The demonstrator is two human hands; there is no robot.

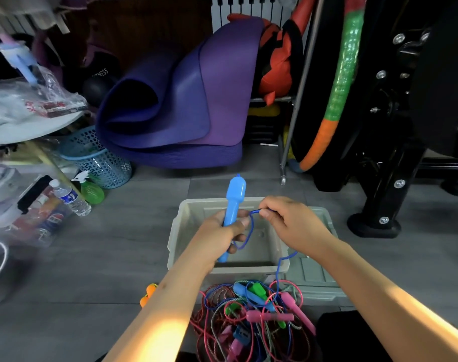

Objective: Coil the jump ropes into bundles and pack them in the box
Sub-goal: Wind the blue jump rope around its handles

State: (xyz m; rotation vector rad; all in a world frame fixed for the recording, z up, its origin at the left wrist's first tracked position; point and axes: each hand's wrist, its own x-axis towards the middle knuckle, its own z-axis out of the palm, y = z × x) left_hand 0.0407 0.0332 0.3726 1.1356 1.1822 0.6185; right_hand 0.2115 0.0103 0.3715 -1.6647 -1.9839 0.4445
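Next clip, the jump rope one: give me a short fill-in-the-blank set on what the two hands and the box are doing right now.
1. The left hand grips a ____ jump rope handle upright.
2. The right hand pinches the thin blue ____ beside that handle.
3. Both hands are held above the open grey ____.
4. The tangled pile of ropes lies on the ____, nearer the person than the box.

Missing words: blue; cord; box; floor
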